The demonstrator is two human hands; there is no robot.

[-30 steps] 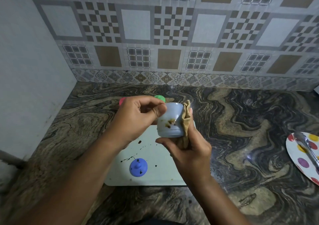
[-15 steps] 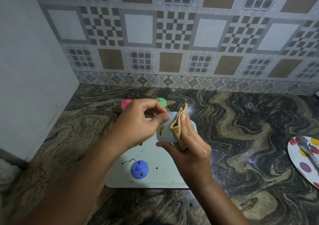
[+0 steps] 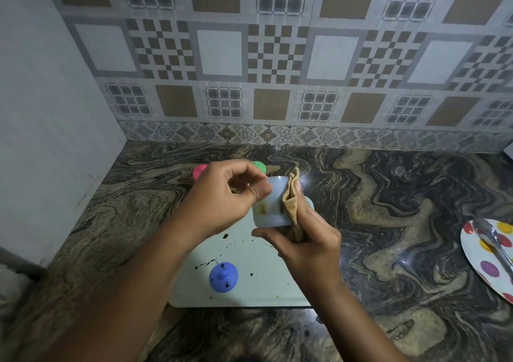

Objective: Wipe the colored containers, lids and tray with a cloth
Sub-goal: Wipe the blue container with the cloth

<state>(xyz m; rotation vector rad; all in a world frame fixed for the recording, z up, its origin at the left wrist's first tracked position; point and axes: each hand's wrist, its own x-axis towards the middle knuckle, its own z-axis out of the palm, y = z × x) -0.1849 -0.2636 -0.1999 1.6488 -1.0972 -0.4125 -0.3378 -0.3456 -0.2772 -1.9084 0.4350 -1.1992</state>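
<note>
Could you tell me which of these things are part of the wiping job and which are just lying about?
Job: cup, cloth, blue lid, tray, pink lid, green lid.
Lying about: dotted plate, spoon.

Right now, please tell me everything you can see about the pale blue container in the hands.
The container is a small, pale blue, round cup, plastic by its look. It is lifted above the tray and roughly upright. Its side has a yellowish smear. The left hand pinches its rim at the top left. The right hand supports it from below and presses a tan cloth against its right side. Its inside is not visible.
</note>
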